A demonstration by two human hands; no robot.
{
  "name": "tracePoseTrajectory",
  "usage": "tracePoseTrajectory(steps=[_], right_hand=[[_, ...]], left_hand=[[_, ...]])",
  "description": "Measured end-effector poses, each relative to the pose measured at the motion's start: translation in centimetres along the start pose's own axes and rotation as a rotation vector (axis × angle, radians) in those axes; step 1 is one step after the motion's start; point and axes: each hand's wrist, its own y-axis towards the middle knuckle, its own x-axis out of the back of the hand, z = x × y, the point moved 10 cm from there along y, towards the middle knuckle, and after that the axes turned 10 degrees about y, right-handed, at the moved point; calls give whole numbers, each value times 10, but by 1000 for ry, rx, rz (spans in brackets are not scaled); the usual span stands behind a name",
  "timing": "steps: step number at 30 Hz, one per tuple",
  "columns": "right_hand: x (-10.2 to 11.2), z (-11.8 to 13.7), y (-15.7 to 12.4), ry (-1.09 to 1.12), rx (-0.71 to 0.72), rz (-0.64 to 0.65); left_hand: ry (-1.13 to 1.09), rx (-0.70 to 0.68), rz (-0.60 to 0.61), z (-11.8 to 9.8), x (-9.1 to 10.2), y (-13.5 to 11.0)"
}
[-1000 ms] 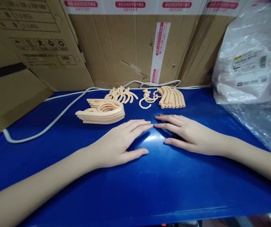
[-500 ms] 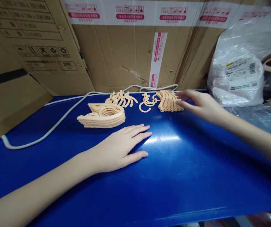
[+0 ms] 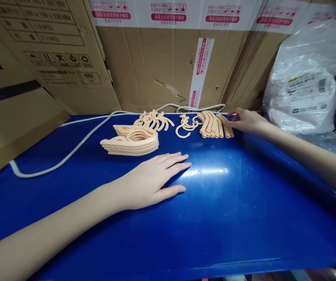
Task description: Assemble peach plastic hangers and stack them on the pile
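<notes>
My left hand [image 3: 153, 179] lies palm down on the blue table [image 3: 215, 230], fingers stretched out and apart, holding nothing. Just beyond it sits a neat stack of beige curved plastic pieces [image 3: 131, 146], which look like hanger parts. At the back right, my right hand [image 3: 248, 121] is at the right end of a row of slim beige hanger arms [image 3: 211, 127]. Its thumb and forefinger are apart, with the thumb touching or very near the endmost arm. Beige hooks [image 3: 182, 132] lie left of that row, and another cluster of hooks [image 3: 156, 121] lies behind the stack.
Cardboard boxes [image 3: 156, 58] wall off the back and left of the table. A white cable [image 3: 77, 150] loops along the left and rear. At the right back stands a clear plastic bag with white, labelled contents [image 3: 305, 101].
The view has shifted slightly. My right hand's fingertips have moved a little to the right along the row, where the endmost arms now show more spread. The left hand stays in place.
</notes>
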Motion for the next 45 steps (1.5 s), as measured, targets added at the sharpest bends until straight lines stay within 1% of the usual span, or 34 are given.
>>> tracePoseTrajectory(steps=[6,10,13,15,17,19,20,22,24,26,28,30,32,34,37,40,45], right_hand=[[10,-14,4,-80,-72,-22],[15,-15,2,-86,-83,-50],[25,-12,-1,-60,-83,-91],[36,-6,-4,-30,-68,-133],[49,5,-12,6,-31,-174],[58,24,-27,48,44,-203],[61,40,-38,111,128,-213],[50,72,-64,213,280,-122],[27,103,-95,233,397,16],[4,134,-128,222,540,134],[-7,160,-157,201,694,129],[-14,177,-177,125,805,95],[-20,186,-186,87,865,84],[-24,189,-188,87,886,93],[-28,187,-186,115,883,104],[-33,184,-185,147,875,130],[-35,178,-188,237,881,193]], left_hand=[[-5,2,-8,0,1,0],[17,2,6,-2,1,0],[29,2,23,-3,-1,-1],[30,2,28,-3,-1,-1],[32,0,28,-3,-2,-1],[16,-6,4,-3,0,-2],[-6,-11,-23,-3,3,-3],[-56,-22,-119,-4,13,-5],[-67,-34,-242,-5,24,-9],[-30,-46,-345,-7,33,-13],[13,-57,-406,-11,38,-15],[57,-62,-447,-15,40,-16],[106,-54,-458,-17,40,-15],[129,-31,-430,-15,37,-13],[90,-11,-336,-11,28,-9],[60,-33,-258,-10,20,-6],[21,-52,-219,-11,17,-5]])
